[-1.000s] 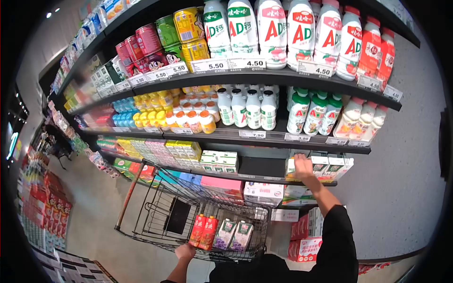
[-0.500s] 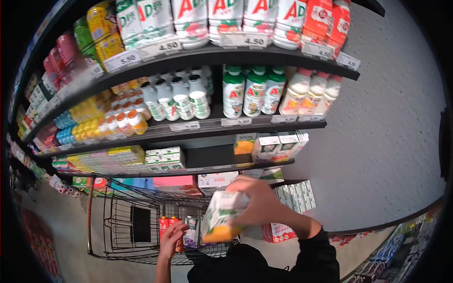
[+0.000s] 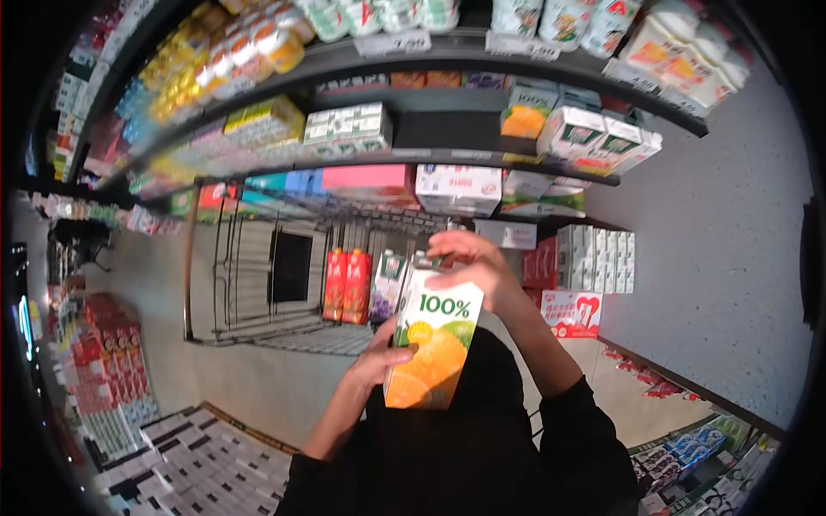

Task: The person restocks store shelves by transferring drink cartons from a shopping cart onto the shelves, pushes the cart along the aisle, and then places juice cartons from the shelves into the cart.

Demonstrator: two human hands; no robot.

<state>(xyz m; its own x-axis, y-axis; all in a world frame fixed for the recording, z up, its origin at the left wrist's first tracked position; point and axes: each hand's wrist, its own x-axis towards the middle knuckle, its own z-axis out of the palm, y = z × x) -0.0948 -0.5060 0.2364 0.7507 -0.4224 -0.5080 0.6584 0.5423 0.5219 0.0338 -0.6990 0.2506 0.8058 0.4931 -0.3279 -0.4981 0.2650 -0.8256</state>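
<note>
An orange juice carton [image 3: 436,348] printed "100%" is held upright before my body, its front facing me. My left hand [image 3: 379,357] grips its lower left edge, thumb on the front. Around the carton's top curls my right hand [image 3: 477,267], thumb against the upper front and fingers over the far side. Beyond my hands stands a black wire shopping cart [image 3: 245,340]. Two red packs [image 3: 347,288] stand in it, along with a white carton with purple fruit [image 3: 389,284], partly hidden behind the juice.
Shelves hold a similar orange juice carton [image 3: 527,110], white multipacks [image 3: 348,129] and white boxes [image 3: 594,138]. Stacked white packs [image 3: 598,258] and a red-and-white box [image 3: 571,314] sit low on the right. A grey wall panel [image 3: 714,258] rises beside them.
My right hand has brought the juice carton down from near the shelf and turned its front toward me. My left hand has come onto it. The view has tilted downward.
</note>
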